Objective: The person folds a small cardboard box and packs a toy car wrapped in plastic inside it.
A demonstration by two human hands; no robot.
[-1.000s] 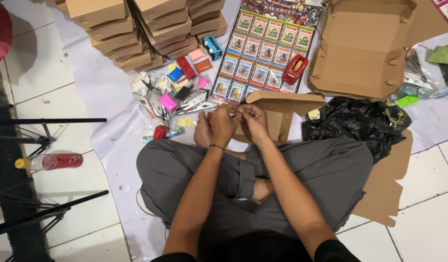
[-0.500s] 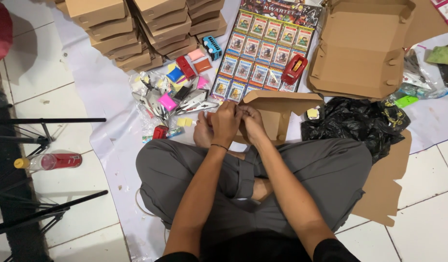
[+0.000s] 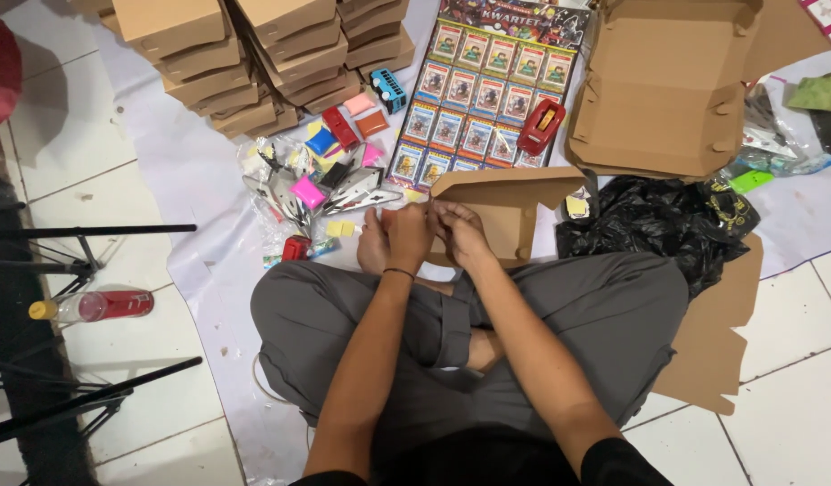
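I sit cross-legged on a white sheet. My left hand, a thin dark band at its wrist, and my right hand are pressed together just past my bare foot. Their fingertips meet at the left edge of a half-folded brown cardboard box. The fingers are curled and pinched, and whatever lies between them is hidden. A heap of small bright toys and plastic packets lies just left of my hands.
Stacks of flat brown boxes stand at the back left. A sheet of picture cards carries a red tape dispenser. An open box and a black plastic bag are on the right. A red bottle and black stand legs lie at the left.
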